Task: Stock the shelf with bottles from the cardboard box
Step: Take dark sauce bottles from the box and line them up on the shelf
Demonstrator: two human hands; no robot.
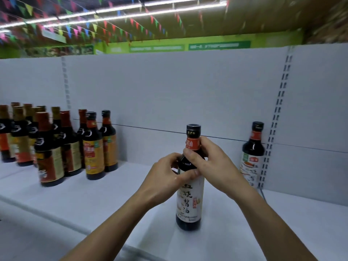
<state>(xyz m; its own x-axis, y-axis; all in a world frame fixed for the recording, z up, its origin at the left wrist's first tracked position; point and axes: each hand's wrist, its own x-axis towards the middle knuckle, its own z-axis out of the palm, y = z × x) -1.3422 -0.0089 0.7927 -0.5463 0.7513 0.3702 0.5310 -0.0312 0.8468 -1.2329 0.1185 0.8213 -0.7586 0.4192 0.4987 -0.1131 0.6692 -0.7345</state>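
White shelf (94, 200) carries the upright bottle (189, 200); left hand (165, 178) and right hand (209, 162) grip its shoulder and neck. Glass looks heavy, slick, breakable.

Left hand (163, 178) and right hand (211, 162) bare, forearms (116, 219) bare too; fingers (189, 153) seemingly short-nailed, though blurred.

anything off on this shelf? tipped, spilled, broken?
Nothing stands out. The held bottle, the lone bottle by the right upright and the left cluster are all upright on the shelf; no spill or breakage visible.
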